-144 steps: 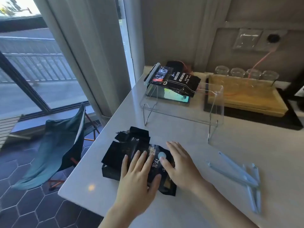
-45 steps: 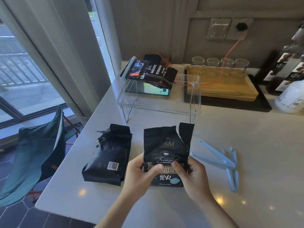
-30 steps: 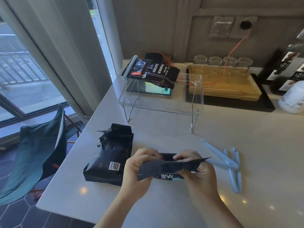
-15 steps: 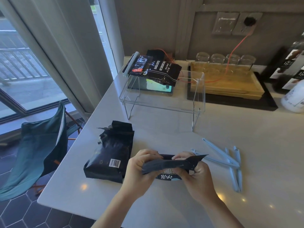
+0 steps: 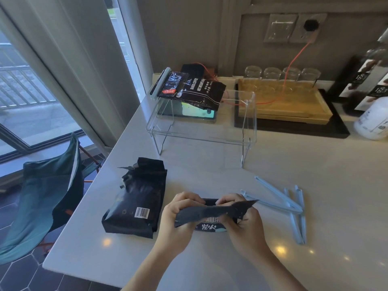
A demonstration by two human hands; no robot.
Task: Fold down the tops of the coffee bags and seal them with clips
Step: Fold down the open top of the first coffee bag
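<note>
Both hands hold a black coffee bag (image 5: 212,213) near the counter's front edge, its top flap bent down toward me. My left hand (image 5: 178,219) pinches the flap's left end and my right hand (image 5: 243,223) pinches its right end. A second black coffee bag (image 5: 136,198) with a barcode lies flat just left of my hands, its top crumpled and unclipped. Several pale blue clips (image 5: 287,204) lie loose on the counter to the right of my right hand. On a clear acrylic stand (image 5: 201,131) at the back rest two more coffee bags (image 5: 195,89), with a blue clip along their left edge.
A wooden tray (image 5: 287,103) on a black mat sits at the back right, with glasses behind it. A white bottle (image 5: 373,116) and dark boxes stand at the far right. The counter's left edge drops to a tiled floor with a teal folding chair (image 5: 44,196).
I lifted one bag off the other and stood it upright, then folded its top down toward me. In the last half second the fold has barely shifted.
</note>
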